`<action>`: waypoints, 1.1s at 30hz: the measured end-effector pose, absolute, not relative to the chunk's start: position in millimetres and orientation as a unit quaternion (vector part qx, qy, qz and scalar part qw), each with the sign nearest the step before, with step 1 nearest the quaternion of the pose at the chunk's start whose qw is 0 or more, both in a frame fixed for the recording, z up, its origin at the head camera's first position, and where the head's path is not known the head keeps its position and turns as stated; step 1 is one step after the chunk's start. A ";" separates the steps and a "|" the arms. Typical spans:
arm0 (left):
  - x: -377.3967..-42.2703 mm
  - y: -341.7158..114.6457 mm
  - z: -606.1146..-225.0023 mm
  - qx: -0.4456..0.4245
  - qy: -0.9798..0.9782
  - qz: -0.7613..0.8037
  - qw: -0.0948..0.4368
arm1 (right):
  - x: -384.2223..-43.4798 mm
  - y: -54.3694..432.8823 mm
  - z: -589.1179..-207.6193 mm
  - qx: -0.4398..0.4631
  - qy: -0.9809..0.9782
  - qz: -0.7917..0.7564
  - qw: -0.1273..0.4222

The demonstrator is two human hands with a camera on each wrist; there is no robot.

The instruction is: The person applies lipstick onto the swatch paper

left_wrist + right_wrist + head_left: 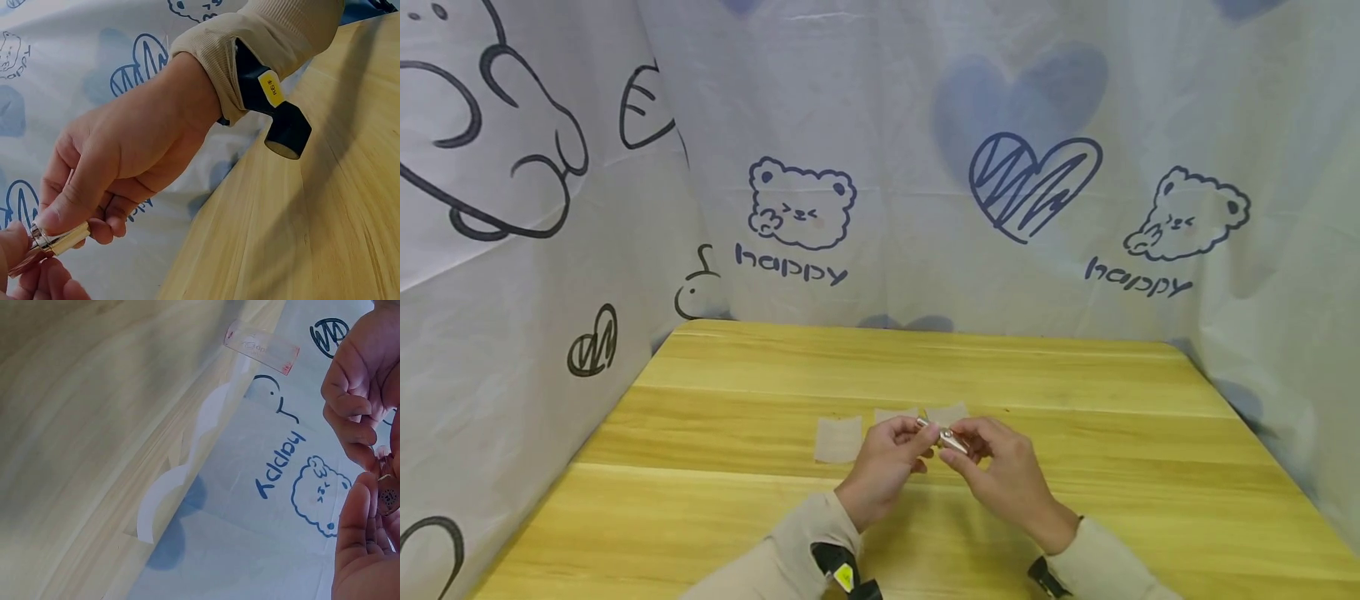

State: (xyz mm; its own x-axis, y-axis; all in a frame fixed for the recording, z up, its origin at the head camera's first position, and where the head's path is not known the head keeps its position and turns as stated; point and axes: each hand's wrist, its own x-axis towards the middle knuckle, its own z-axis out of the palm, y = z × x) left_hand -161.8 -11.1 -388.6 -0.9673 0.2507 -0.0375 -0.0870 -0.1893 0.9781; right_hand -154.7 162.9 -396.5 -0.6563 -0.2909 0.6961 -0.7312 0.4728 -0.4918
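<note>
In the head view, a small shiny tube [954, 442] is held between both hands above the table [737, 517]. My left hand [883, 467] pinches its left end between thumb and fingers. My right hand [1009, 473] grips the right end. The left wrist view shows a gold-coloured cylinder [72, 239] under the left thumb, joined to a pinkish see-through part at the right hand's fingers. In the right wrist view, the fingers hide most of the tube, and a speckled end shows. Its exact kind is not clear.
Behind the hands, thin pale squares lie on the table, one at the left [838, 440] and two partly covered by the hands. One clear piece with red marks [261, 347] shows in the right wrist view. A printed white curtain [887, 167] hangs behind the table.
</note>
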 end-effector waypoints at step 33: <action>-164.8 -8.7 -391.8 0.083 0.595 0.796 0.072 | -156.4 164.6 -388.7 0.263 -0.821 0.499 0.089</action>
State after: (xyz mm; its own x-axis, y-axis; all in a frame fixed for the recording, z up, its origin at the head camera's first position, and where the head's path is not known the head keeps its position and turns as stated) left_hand -164.8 -8.7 -391.8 -0.9758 0.2139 0.0459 -0.0167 -0.2821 0.9592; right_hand -156.4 164.6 -388.7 -0.8454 -0.3437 0.4088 -0.5210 0.3624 -0.7728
